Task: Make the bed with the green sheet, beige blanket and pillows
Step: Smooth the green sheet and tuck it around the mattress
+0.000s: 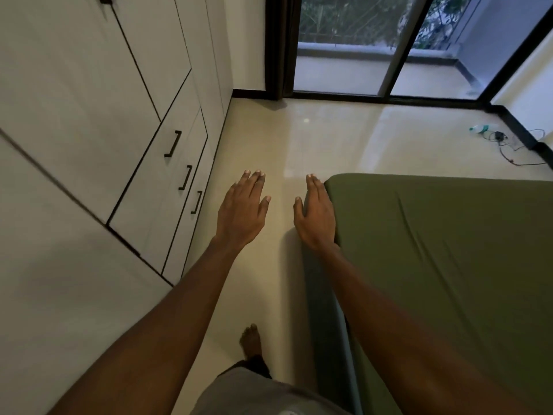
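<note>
Right hand (316, 215) flat beside smooth, faintly creased green sheet (449, 250).

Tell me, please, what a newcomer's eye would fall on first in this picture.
The left hand reaches open over the pale floor in the middle, and the right hand, open too, is at the corner of the green sheet, which lies slightly creased at right. White cupboards fill the left; glass doors stand at the top.

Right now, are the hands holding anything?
Nothing is held. The left hand is open above the floor; the right hand is flat, fingers straight, at the edge of the sheet.
</note>
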